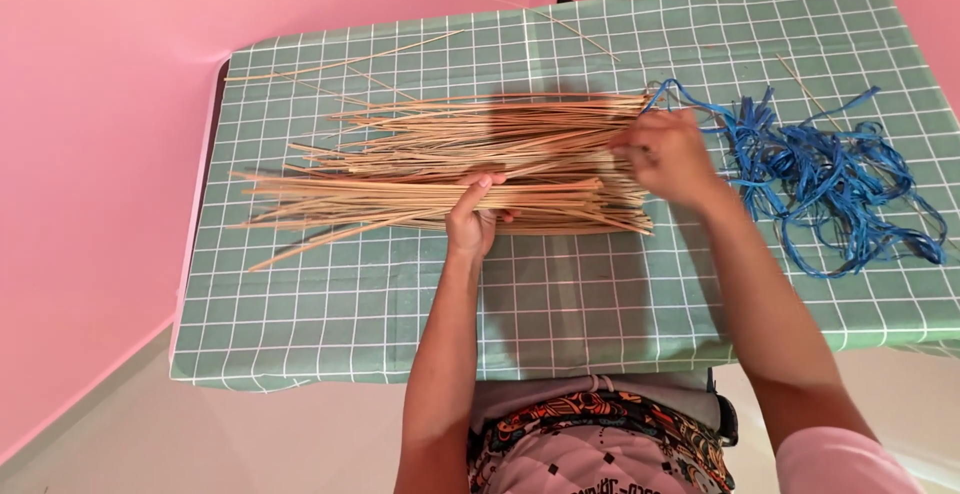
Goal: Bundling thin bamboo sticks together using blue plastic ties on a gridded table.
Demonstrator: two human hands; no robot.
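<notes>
Head view: my left hand has its fingers curled over the near bundle of thin tan sticks mid-worktop. My right hand pinches stick ends at the bundle's right. Tangled blue cord lies further right on the green checked cloth.

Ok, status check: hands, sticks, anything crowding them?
Left hand gripping the thin sticks mid-pile. Right hand on their right ends. Blue cord tangled beside, touching the right end.
</notes>
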